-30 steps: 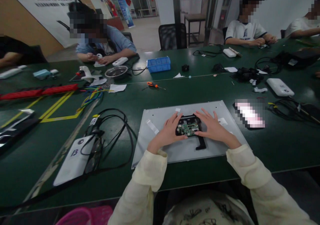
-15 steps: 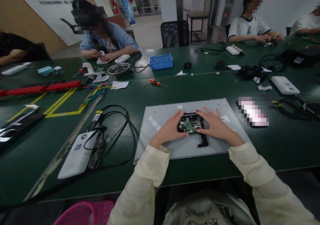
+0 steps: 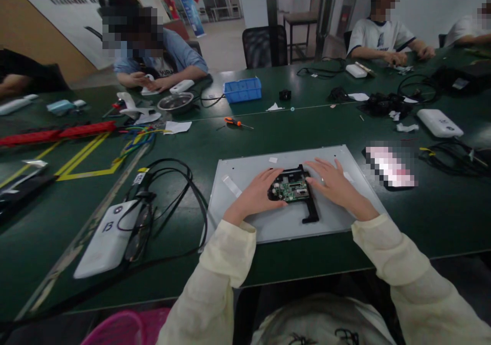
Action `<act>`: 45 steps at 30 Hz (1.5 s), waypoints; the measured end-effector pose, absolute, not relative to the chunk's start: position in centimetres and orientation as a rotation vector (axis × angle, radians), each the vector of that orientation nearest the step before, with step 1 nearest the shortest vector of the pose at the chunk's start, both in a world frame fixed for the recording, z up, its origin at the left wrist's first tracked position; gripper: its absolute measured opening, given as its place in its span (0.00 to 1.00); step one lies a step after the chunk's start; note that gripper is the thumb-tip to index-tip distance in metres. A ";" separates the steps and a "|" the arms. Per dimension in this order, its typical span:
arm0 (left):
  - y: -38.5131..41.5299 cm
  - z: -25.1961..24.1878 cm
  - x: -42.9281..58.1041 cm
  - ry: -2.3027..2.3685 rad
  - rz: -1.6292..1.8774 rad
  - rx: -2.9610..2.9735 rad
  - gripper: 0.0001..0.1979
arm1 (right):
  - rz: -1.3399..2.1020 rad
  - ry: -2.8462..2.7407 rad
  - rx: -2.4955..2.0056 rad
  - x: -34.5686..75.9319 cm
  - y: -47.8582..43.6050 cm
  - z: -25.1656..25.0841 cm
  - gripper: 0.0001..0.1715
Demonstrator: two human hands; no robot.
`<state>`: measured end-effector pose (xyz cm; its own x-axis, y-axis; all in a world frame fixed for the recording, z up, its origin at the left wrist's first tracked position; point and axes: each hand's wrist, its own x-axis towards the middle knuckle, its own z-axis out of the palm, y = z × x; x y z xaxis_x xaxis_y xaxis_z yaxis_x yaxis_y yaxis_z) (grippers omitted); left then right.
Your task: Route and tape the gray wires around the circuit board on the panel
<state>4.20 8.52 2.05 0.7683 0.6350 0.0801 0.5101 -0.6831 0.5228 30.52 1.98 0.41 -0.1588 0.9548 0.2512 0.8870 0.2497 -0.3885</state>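
Green and full of tiny parts, the circuit board [image 3: 293, 192] sits in its black case [image 3: 292, 174] on the grey panel [image 3: 268, 228]. That bit looks done; the top is bare, and I can't tell what is left to do. Taking the board as the clock's middle, the left hand [image 3: 256, 194] is half open at nine, thumb and fingers holding the case. The right hand [image 3: 330, 182] is spread wide at three, beside the black bar [image 3: 312, 207]; I can't tell if it touches. Half a second ago, its thumb was over the board; now it is farther right.
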 end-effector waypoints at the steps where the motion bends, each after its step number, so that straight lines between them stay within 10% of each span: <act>1: 8.5 2.1 4.2 0.871 0.341 2.481 0.47 | 0.182 -2.010 -1.706 31.2 2.1 0.3 0.28; 45: 8.4 1.8 4.0 0.918 0.322 2.503 0.52 | 0.443 -1.973 -1.749 35.5 2.3 0.0 0.11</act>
